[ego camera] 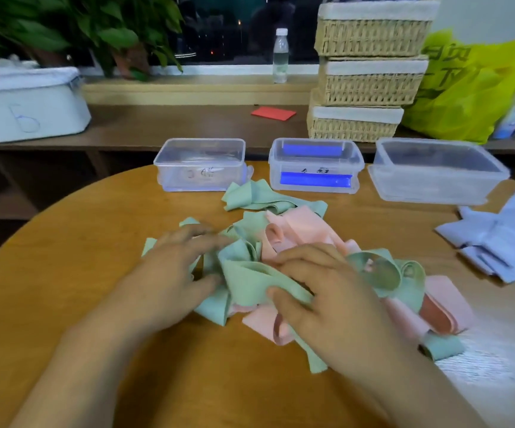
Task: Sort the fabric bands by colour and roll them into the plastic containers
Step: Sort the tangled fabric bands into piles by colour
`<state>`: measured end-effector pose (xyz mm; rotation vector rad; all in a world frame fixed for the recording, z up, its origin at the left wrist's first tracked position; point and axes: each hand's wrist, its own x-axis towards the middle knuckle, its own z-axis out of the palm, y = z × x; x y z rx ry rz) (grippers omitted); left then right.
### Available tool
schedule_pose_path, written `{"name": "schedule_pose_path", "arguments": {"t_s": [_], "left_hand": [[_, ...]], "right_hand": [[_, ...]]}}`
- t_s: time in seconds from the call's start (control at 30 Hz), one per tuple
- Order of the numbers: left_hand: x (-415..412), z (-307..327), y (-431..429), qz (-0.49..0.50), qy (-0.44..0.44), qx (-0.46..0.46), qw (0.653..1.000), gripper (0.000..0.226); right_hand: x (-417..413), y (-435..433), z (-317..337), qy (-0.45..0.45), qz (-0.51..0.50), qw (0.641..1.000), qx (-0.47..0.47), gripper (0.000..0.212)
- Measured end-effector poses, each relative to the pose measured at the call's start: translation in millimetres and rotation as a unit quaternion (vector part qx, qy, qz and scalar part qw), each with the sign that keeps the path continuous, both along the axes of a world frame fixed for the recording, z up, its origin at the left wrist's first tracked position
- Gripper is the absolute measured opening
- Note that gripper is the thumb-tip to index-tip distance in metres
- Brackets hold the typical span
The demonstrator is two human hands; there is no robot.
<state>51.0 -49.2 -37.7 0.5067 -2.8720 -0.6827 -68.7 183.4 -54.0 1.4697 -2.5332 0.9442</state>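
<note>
A tangled heap of green fabric bands (262, 199) and pink fabric bands (299, 230) lies in the middle of the round wooden table (64, 242). My left hand (175, 267) rests on the heap's left side with fingers spread over green bands. My right hand (327, 291) lies on the heap's middle, thumb and fingers pinching a green band (250, 279). Behind the heap stand three clear plastic containers: the left container (200, 165), the middle container (314, 168) with blue clips, and the right container (435, 171). A pile of pale blue bands (503, 239) lies at the right.
A shelf behind the table carries a white bin (24, 103), stacked wicker baskets (370, 69), a water bottle (280, 57), a red card (273, 113) and a yellow plastic bag (469, 88). A leafy plant (64, 26) stands at the back left.
</note>
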Motion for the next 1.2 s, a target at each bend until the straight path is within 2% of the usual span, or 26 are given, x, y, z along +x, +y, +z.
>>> {"name": "schedule_pose_path", "arguments": {"t_s": [0.1, 0.17, 0.23, 0.3, 0.4, 0.5, 0.6, 0.7, 0.77, 0.87, 0.93, 0.97, 1.1, 1.2], "left_hand": [[-4, -2, 5, -0.036, 0.044, 0.049, 0.997, 0.062], [-7, -4, 8, -0.046, 0.062, 0.040, 0.996, 0.041], [-8, -2, 13, -0.035, 0.084, 0.046, 0.995, 0.029], [-6, 3, 17, -0.030, 0.091, 0.080, 0.992, 0.039], [2, 11, 16, -0.038, 0.010, 0.106, 0.994, 0.061], [7, 12, 11, -0.041, -0.035, 0.109, 0.993, 0.071], [8, 13, 12, -0.031, -0.031, 0.085, 0.995, 0.063], [7, 16, 21, -0.051, 0.014, 0.101, 0.993, 0.055], [4, 19, 31, -0.075, 0.027, 0.112, 0.990, 0.057], [0, 20, 42, -0.109, 0.031, 0.135, 0.984, 0.058], [-2, 18, 47, -0.119, 0.027, 0.142, 0.982, 0.063], [-2, 17, 48, -0.124, 0.019, 0.145, 0.981, 0.067], [8, 22, 35, -0.117, 0.009, 0.146, 0.982, 0.075], [22, 29, 12, -0.070, -0.056, 0.006, 0.996, 0.058]], "right_hand": [[1, 8, 11, -0.089, -0.006, 0.990, -0.108, 0.014], [1, 18, 14, -0.146, 0.005, 0.983, -0.110, 0.015], [1, 30, 15, -0.149, 0.027, 0.987, -0.050, 0.018], [0, 40, 18, -0.148, 0.036, 0.988, 0.002, 0.024], [-1, 50, 29, -0.144, 0.014, 0.987, 0.075, 0.023], [-6, 51, 29, -0.084, -0.021, 0.984, 0.155, 0.022], [-7, 49, 20, -0.002, -0.065, 0.981, 0.180, 0.030], [-6, 47, 13, 0.075, -0.097, 0.984, 0.131, 0.039], [1, 42, 14, 0.079, -0.108, 0.989, 0.062, 0.044], [15, 27, 15, -0.047, -0.058, 0.997, -0.009, 0.045], [22, 17, 10, -0.162, -0.003, 0.986, -0.032, 0.041], [22, 13, 6, -0.191, 0.006, 0.981, -0.044, 0.041], [23, 4, -3, -0.198, -0.047, 0.971, -0.126, 0.029], [18, 7, -3, -0.234, -0.073, 0.952, -0.185, 0.015]]}}
